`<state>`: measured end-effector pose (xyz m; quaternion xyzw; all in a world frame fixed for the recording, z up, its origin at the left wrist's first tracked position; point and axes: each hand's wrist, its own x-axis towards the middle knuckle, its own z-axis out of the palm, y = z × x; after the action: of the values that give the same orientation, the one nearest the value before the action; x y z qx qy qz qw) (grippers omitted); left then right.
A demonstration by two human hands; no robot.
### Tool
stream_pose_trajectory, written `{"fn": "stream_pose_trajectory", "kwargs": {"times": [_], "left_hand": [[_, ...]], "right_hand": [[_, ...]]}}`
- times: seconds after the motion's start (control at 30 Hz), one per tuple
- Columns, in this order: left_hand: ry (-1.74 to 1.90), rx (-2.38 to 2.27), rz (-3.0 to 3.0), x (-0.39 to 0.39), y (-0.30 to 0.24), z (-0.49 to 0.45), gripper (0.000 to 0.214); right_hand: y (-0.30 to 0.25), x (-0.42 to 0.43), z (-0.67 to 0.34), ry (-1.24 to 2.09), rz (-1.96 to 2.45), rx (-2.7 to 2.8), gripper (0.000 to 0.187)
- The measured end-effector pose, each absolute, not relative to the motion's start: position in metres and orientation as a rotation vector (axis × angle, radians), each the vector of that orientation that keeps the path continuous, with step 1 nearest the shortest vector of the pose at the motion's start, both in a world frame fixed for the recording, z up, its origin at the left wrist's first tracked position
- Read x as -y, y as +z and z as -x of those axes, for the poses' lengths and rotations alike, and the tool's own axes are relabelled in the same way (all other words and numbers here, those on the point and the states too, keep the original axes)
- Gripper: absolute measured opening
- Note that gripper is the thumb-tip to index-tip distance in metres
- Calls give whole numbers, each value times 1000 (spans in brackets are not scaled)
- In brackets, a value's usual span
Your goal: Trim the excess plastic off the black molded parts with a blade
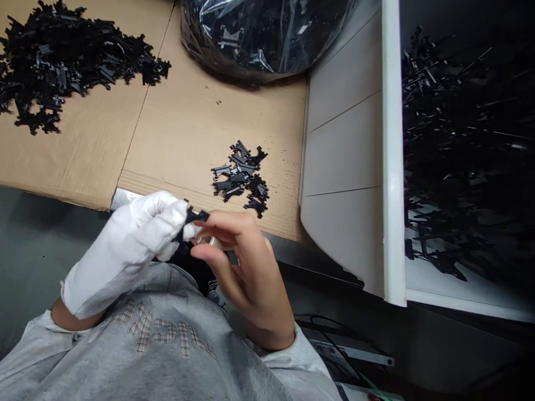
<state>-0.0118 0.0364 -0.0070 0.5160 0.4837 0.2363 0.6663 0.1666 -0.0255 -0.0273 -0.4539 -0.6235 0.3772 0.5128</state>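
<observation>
Both hands meet just off the near edge of the cardboard sheet point(188, 128), over the lap. The small black plastic part point(193, 218) sits pinched between them: left hand point(137, 234), in a white glove, has its fingertips closed on the part's left end; right hand point(242, 262), bare, has thumb and index closed on the right end from the other side. So the part lies straight between the two sets of fingertips, touching both, neither hand nearer than the other. Long axis looks roughly left-right w/ a slight tilt, but most of the part is hidden by the fingers, so can't tell exactly. Something pale shows under the right thumb; too small to say what.

Around it: a small cluster of black parts point(242, 178) lies on the cardboard near its near edge, just beyond the right hand's fingertips, apart from them. A big heap of black parts point(62, 67) fills the far left corner, well apart. A clear plastic bag of parts point(259, 33) rests at the far edge, centre. Right of the cardboard stands a white bin point(393, 167), its wall touching the sheet's right edge, w/ more black parts inside.

Nothing sits between the hands and the small cluster. Grey sweatshirt point(159, 345) lies below the hands.
</observation>
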Motion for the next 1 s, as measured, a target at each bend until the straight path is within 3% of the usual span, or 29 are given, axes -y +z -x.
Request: {"fn": "stream_pose_trajectory", "kwargs": {"times": [0.47,0.67,0.87,1.0], "left_hand": [[622,-1042,-1064,-37,-13,12,36],[612,-1074,-1060,-36,-11,12,37],[653,-1082,-1060,-38,-8,10,34],[627,-1075,-1149,-37,-12,11,36]], "right_hand": [[-26,26,-165,979,1031,1498,34],[-25,25,-166,944,1066,1498,23],[-21,28,-168,998,1034,1480,29],[-24,25,-167,991,1024,1507,21]]}}
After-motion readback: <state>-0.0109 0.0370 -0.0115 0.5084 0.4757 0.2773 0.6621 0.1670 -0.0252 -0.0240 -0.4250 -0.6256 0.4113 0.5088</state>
